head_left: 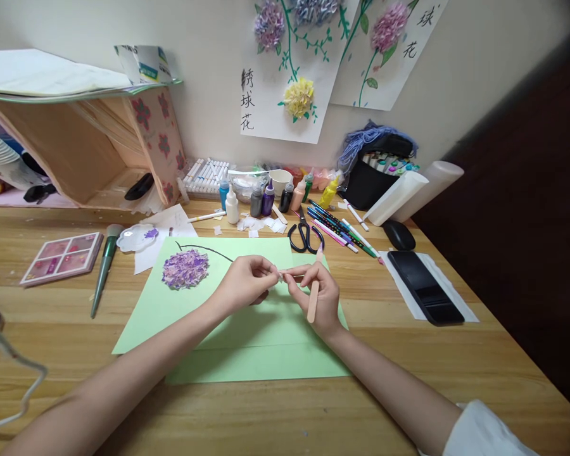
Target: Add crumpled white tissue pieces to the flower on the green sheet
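Over a light green sheet of paper (247, 326), my left hand (249, 282) and my right hand (320, 297) meet fingertip to fingertip. Both pinch a small whitish piece of paper (280, 277), mostly hidden by the fingers. A wooden craft stick (313, 301) with a purplish tip is also tucked between the fingers of my right hand. To the left of my hands, a round purple and pink crumpled-paper flower (186, 268) sits on the green sheet. From above it a dark curved stem line (206, 248) runs towards my left hand.
Behind the sheet are black-handled scissors (306, 237), white paper scraps (253, 223), paint bottles (268, 199) and several pens (339, 228). A phone (425, 288) and mouse (399, 235) lie right. At left are a brush (105, 269), a palette dish (135, 237) and a pink case (61, 258).
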{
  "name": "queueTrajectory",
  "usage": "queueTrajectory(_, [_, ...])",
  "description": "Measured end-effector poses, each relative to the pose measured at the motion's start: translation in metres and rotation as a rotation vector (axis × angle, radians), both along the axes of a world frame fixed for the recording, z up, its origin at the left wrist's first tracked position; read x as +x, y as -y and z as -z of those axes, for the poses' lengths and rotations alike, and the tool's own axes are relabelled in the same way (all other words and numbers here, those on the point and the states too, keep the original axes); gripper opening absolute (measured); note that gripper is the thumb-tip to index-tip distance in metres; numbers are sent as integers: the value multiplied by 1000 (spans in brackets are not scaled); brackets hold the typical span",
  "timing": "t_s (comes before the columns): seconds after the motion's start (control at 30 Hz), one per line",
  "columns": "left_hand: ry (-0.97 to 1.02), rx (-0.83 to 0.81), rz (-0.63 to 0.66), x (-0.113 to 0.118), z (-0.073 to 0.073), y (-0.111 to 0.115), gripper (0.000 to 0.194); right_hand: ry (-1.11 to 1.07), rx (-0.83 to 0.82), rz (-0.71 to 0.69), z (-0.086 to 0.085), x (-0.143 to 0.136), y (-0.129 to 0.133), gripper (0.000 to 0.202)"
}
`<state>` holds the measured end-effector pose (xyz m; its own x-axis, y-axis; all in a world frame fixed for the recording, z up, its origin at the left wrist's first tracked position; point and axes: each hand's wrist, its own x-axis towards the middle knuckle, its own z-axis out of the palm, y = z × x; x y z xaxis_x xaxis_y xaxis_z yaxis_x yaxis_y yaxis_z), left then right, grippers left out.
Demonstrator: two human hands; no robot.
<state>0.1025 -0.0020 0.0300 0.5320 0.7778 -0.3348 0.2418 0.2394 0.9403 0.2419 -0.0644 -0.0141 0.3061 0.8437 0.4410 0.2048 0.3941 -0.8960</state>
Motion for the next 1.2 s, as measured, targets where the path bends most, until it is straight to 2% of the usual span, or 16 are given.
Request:
queueTrajectory(0.23, [-19,102,15,-2,4,1,15,-11,-26,-1,-2,-1,0,29])
queueTrajectory(0.6, [-162,371,42,-1,-4,6,11,55,-50,34,1,0,-1,26])
queueTrajectory(0.8, [-159,393,38,-1,-5,6,16,86,-19,60,1,-1,0,27])
queueTrajectory(1.2, [-170,396,35,-1,-6,6,11,87,-7,60,2,-1,1,27])
